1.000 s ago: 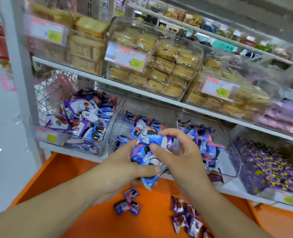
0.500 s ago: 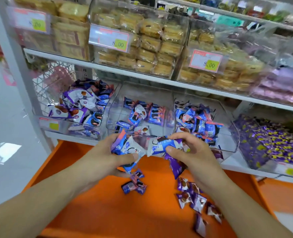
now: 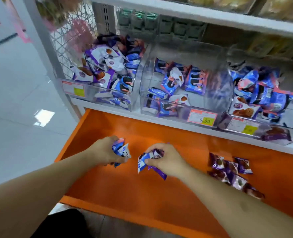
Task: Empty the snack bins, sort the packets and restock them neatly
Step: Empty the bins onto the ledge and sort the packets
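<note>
Low over the orange shelf (image 3: pixel 142 191), my left hand (image 3: pixel 104 152) grips a bunch of blue and white snack packets (image 3: pixel 121 151). Just to its right, my right hand (image 3: pixel 166 159) grips blue-white and purple packets (image 3: pixel 146 162). Three clear bins stand on the white shelf behind: the left bin (image 3: pixel 132 100) holds mixed white-purple and blue packets, the middle bin (image 3: pixel 216 90) is partly filled with a few blue and white ones, and the right bin (image 3: pixel 231 122) is full of blue packets. A pile of purple packets (image 3: pixel 231 170) lies on the orange shelf at right.
Price labels (image 3: pixel 202 117) are fixed to the bin fronts. A grey upright post (image 3: pixel 44 48) and a wire basket (image 3: pixel 73 36) stand at the left of the shelving. White tiled floor (image 3: pixel 13 100) lies to the left. Another white shelf (image 3: pixel 193 12) runs overhead.
Both hands have come down from the middle bin's mouth to the orange shelf, carrying their packets and moving apart. The view has tilted downward.
</note>
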The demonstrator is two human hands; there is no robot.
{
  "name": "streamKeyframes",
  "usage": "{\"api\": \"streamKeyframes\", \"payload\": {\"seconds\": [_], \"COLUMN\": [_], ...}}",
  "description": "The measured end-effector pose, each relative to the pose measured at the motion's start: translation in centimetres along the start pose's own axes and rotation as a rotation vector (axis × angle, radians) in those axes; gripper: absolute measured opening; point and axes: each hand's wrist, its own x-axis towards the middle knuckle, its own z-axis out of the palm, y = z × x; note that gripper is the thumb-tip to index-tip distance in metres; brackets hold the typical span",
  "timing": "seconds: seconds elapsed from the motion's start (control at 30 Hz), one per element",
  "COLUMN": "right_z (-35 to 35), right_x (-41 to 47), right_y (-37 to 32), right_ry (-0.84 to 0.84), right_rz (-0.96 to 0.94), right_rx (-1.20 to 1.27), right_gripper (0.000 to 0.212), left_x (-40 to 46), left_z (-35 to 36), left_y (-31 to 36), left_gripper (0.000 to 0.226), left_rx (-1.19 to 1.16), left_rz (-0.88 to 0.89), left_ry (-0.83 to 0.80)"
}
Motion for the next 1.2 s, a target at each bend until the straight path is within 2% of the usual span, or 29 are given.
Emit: {"api": "streamKeyframes", "payload": {"seconds": [0.13,0.27,0.33,0.47,0.57,0.63,0.77,0.97,1.2], "right_z": [6.3,10.2,10.9,9.7,7.1,5.3,1.1,-4.6,-6.5], "right_x": [5.9,10.5,11.5,10.9,9.0,7.3,4.0,0.7,0.0], "right_y": [2.1,4.0,4.8,5.6,5.8,5.8,5.9,6.1,8.0], "right_ry": [-0.057,-0.135,-0.146,-0.148,-0.128,-0.124,-0.104,-0.187,-0.058], "right_rz": [0.001,0.029,0.048,0.076,0.062,0.065,0.079,0.049,0.082], "right_rx": [-0.042,-0.006,0.012,0.065,0.123,0.172,0.399,0.650,0.643], "right_gripper": [0.026,0.036,0.043,0.051,0.051,0.050,0.047,0.040,0.026], "left_x": [2.5,5.8,7.2,8.0,7.4,6.8,5.6,4.0,3.7], "left_z": [-0.2,0.7,1.3,2.3,2.5,2.9,3.9,6.2,7.3], "left_y": [-2.1,-4.9,-6.1,-6.5,-5.1,-3.5,0.1,5.8,9.8], "left_gripper": [0.067,0.095,0.100,0.063,0.032,0.023,0.029,0.039,0.038], "left_rx": [0.070,0.055,0.031,-0.046,-0.097,-0.203,-0.469,-0.781,-0.881], "left_rz": [-0.044,-0.127,-0.161,-0.153,-0.122,-0.089,-0.059,-0.039,0.023], "left_ry": [0.011,0.056,0.114,0.177,0.152,0.111,-0.058,-0.273,-0.246]}}
